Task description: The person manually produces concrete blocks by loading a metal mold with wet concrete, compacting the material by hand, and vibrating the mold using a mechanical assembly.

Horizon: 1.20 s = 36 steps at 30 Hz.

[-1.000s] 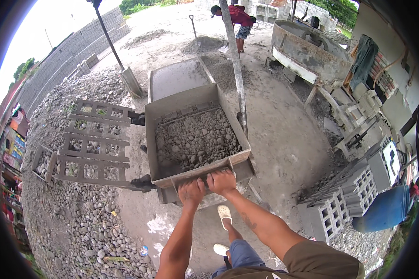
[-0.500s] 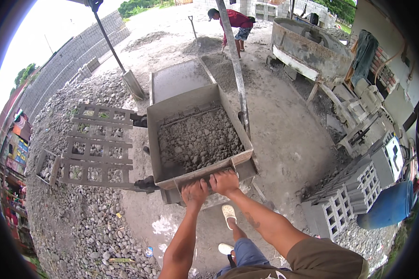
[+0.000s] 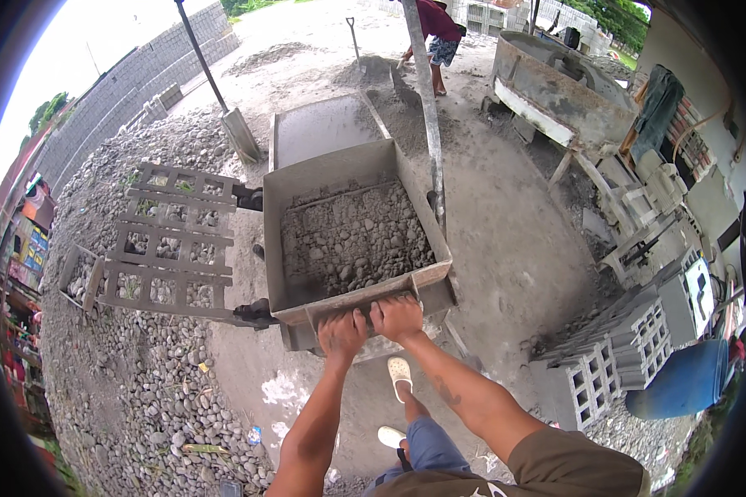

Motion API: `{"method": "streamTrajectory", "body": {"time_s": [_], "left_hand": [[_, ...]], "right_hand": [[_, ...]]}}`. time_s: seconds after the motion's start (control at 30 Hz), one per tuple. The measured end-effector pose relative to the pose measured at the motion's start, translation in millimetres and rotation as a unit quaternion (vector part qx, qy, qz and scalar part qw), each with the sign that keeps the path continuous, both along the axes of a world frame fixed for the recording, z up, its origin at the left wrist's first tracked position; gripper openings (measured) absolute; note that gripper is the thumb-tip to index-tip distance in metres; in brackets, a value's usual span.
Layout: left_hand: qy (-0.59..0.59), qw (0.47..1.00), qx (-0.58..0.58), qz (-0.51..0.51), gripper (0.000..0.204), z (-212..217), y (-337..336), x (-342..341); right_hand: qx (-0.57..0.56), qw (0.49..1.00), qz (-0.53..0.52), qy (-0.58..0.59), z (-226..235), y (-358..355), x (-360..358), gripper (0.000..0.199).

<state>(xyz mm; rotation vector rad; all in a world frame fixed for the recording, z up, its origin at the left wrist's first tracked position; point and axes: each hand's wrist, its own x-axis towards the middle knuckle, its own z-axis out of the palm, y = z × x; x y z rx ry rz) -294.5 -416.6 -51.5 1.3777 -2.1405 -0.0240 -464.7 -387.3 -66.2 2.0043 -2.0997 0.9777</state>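
My left hand [image 3: 341, 333] and my right hand [image 3: 398, 318] are side by side at the near end of a square grey box [image 3: 273, 240]. Both are closed over its front lip, thumbs close together, the fingertips partly hidden. Loose gravel [image 3: 356, 236] and grey grit cover the bottom of the box, with the larger stones toward the near right. Directly behind it, a framed flat bed [image 3: 327, 128] holds smooth grey material.
A slatted rack [image 3: 174, 234] adjoins the box's left side. An upright pole [image 3: 429, 132] stands at its right. Hollow blocks [image 3: 593, 381] and a blue barrel [image 3: 678, 383] are at the right. A round tub [image 3: 559, 98], a shovel [image 3: 354, 37] and a bending person [image 3: 438, 25] are farther back.
The stones in the box lie slightly differently. Both hands keep their grip on the front lip. The whole view has shifted a little, and the far person's upper body is now partly cut off.
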Motion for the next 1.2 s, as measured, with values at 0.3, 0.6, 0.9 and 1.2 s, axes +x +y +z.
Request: {"method": "streamTrajectory", "body": {"time_s": [0.3, 0.6, 0.9, 1.2], "left_hand": [[0.017, 1.0, 0.005, 0.021, 0.028, -6, 3, 0], [0.006, 0.997, -0.066, 0.026, 0.03, -10, -92, -18], [0.014, 0.996, -0.087, -0.018, 0.03, -28, -371, -71], [-0.006, 0.999, 0.028, -0.041, 0.025, -4, -417, -72]], "right_hand": [[0.016, 1.0, 0.019, -0.013, 3, 0, -2, 0.028], [-0.045, 0.997, -0.022, 0.064, 12, -104, -13, 0.025], [-0.051, 0.998, -0.006, 0.043, -16, -370, -66, 0.033], [-0.014, 0.999, -0.017, 0.044, -16, -426, -76, 0.037]]}}
